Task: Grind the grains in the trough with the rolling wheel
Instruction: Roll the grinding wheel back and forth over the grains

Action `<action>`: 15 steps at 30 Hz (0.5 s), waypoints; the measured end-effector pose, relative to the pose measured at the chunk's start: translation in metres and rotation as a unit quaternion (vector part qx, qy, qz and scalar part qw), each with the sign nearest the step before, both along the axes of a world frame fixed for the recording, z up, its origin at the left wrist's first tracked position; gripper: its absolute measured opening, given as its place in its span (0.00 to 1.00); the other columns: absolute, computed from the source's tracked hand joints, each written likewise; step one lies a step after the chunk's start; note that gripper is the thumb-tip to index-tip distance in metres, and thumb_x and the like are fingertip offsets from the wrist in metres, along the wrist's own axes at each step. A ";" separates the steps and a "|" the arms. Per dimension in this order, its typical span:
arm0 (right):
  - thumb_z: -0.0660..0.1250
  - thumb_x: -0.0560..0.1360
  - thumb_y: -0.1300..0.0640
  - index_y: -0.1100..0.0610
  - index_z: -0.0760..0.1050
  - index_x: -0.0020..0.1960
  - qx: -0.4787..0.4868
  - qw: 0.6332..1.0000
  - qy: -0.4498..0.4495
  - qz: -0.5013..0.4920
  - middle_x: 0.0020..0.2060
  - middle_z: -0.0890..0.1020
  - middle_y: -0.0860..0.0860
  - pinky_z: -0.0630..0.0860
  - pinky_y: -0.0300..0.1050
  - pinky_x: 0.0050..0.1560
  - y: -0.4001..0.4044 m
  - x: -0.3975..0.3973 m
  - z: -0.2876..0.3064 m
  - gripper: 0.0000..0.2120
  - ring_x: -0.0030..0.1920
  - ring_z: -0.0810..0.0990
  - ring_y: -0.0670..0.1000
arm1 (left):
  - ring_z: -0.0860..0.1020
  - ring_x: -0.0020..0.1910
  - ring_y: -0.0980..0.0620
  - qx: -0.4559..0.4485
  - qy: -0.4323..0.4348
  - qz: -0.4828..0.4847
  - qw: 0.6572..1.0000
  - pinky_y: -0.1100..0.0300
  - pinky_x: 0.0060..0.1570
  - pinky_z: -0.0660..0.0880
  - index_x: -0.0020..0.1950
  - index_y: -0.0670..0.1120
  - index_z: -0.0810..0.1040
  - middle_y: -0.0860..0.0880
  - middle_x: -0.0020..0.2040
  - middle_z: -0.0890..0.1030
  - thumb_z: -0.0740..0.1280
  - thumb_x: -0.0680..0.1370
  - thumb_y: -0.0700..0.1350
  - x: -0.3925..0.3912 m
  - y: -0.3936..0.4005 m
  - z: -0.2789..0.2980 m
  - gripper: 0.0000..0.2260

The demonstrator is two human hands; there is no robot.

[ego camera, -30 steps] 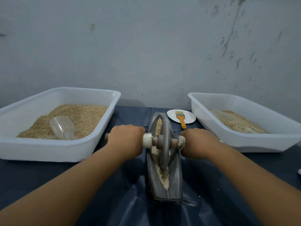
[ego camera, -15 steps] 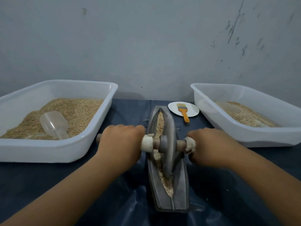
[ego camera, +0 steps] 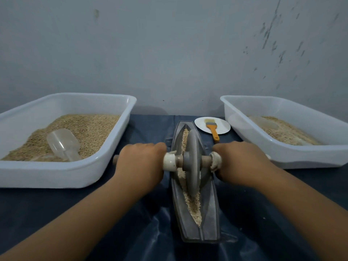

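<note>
Head view: the left hand point(ego camera: 139, 162) has its grip clenched round the left end of the wooden axle point(ego camera: 205, 159), whose tip pokes out past the knuckles; the right hand point(ego camera: 239, 162) grasps the axle's right end in the same curled grip; the rolling wheel point(ego camera: 192, 166) stands upright on its edge between the two hands, seated in the groove of the grey trough point(ego camera: 211, 213) about midway along; the grains point(ego camera: 194, 206) lie in the groove both ahead of and behind the wheel. The trough runs lengthwise away from the person on the dark-covered worktop point(ego camera: 56, 213); to its left sits a white tub point(ego camera: 56, 176) of grain with a clear scoop point(ego camera: 63, 143) lying in it; to its right sits a second white tub point(ego camera: 301, 157) holding less grain; between trough and right tub, near the wall, an orange-handled brush point(ego camera: 212, 128) rests on a small white plate point(ego camera: 224, 127).
</note>
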State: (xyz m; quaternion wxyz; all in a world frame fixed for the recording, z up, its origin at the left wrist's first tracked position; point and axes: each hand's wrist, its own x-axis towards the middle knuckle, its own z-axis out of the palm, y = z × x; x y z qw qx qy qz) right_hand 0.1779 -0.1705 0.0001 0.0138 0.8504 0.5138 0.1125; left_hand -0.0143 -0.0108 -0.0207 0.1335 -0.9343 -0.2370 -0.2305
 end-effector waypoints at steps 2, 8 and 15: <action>0.66 0.66 0.50 0.46 0.65 0.36 0.000 1.000 -0.020 -0.003 0.30 0.72 0.43 0.60 0.41 0.27 0.004 -0.001 0.001 0.09 0.30 0.70 0.44 | 0.65 0.27 0.54 0.010 -0.012 0.010 1.000 0.60 0.29 0.57 0.36 0.54 0.59 0.56 0.27 0.62 0.70 0.68 0.49 -0.002 0.002 -0.007 0.18; 0.65 0.70 0.53 0.47 0.69 0.39 -0.040 0.999 0.011 -0.019 0.34 0.74 0.44 0.68 0.43 0.35 0.037 0.010 0.015 0.05 0.34 0.72 0.48 | 0.72 0.32 0.53 -0.096 0.044 0.064 0.992 0.59 0.32 0.64 0.43 0.55 0.68 0.54 0.33 0.71 0.67 0.72 0.49 0.028 0.017 0.007 0.08; 0.67 0.70 0.53 0.46 0.62 0.36 -0.005 1.000 -0.008 -0.027 0.32 0.72 0.43 0.63 0.44 0.32 -0.002 -0.014 0.006 0.13 0.32 0.69 0.45 | 0.64 0.28 0.54 0.006 0.005 0.028 1.000 0.58 0.31 0.58 0.39 0.55 0.61 0.55 0.29 0.62 0.70 0.70 0.50 -0.004 -0.008 0.001 0.16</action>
